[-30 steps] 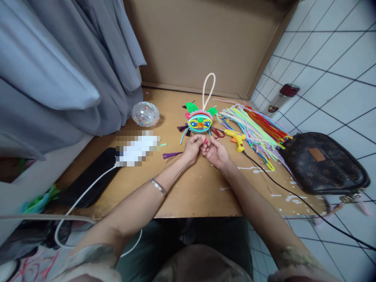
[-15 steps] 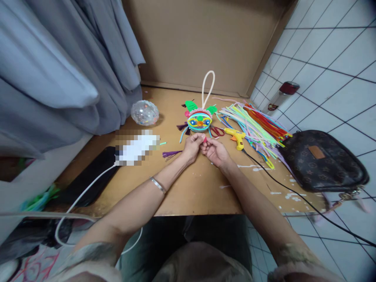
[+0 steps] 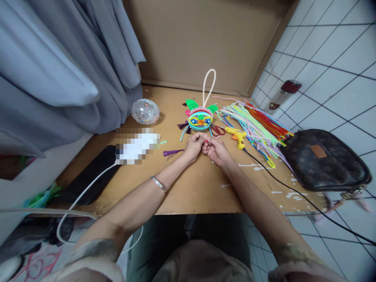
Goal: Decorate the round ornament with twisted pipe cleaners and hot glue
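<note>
Close together above the table, my left hand (image 3: 194, 147) and my right hand (image 3: 216, 151) pinch a small red piece (image 3: 206, 140) between their fingertips. Fingers cover most of it, so its shape is hidden. Just beyond them sits a colourful lion-head ornament (image 3: 200, 120) with green ears, yellow-rimmed eyes, an orange nose and a white hanging loop (image 3: 209, 87). Red-handled scissors (image 3: 217, 130) lie right of the ornament, partly covered. A yellow glue gun (image 3: 236, 135) rests to the right of my hands. Left of my left wrist is a purple tassel (image 3: 172, 153).
Many coloured pipe cleaners (image 3: 254, 121) spread at the right, beside a dark patterned bag (image 3: 326, 164). The glue gun's black cord (image 3: 282, 183) runs off the table's right side. A clear ball (image 3: 145, 111), a blurred-out white object (image 3: 138, 147) and a black flat item (image 3: 89, 176) lie left.
The view has shifted slightly. My hands keep nearly the same pose at the red piece, with a little less of it showing. Everything on the table stays in place.
</note>
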`<state>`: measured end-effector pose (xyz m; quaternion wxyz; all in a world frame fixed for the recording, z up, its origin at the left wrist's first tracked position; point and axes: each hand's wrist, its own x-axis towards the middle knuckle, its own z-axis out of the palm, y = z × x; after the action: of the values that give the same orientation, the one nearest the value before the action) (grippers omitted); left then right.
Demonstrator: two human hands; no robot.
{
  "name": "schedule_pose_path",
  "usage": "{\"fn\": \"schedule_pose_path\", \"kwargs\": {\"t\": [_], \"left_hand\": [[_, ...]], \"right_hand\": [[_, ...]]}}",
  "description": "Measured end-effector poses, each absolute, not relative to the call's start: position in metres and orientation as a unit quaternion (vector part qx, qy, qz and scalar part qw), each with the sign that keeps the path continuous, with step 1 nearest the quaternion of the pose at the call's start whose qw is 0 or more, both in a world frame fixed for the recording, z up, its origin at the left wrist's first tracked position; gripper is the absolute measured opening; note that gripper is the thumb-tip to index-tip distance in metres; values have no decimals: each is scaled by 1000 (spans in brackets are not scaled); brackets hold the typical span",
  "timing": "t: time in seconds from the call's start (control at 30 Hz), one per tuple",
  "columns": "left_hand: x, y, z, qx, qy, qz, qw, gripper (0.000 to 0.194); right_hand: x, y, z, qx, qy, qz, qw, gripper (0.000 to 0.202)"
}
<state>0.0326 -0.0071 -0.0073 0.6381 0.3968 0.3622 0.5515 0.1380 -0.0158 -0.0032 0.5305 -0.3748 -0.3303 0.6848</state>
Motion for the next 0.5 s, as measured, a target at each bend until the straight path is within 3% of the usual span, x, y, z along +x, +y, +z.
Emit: {"fn": "schedule_pose_path", "kwargs": {"t": [0.3,0.5], "left_hand": [[36,-7,-5,389,374,553,635,34],[37,-7,-6,378,380,554,637,35]], "right_hand": [[135,-15,3,-395,-244,719,518,45],[137,-15,-5,-378,-304,703,520,37]]}}
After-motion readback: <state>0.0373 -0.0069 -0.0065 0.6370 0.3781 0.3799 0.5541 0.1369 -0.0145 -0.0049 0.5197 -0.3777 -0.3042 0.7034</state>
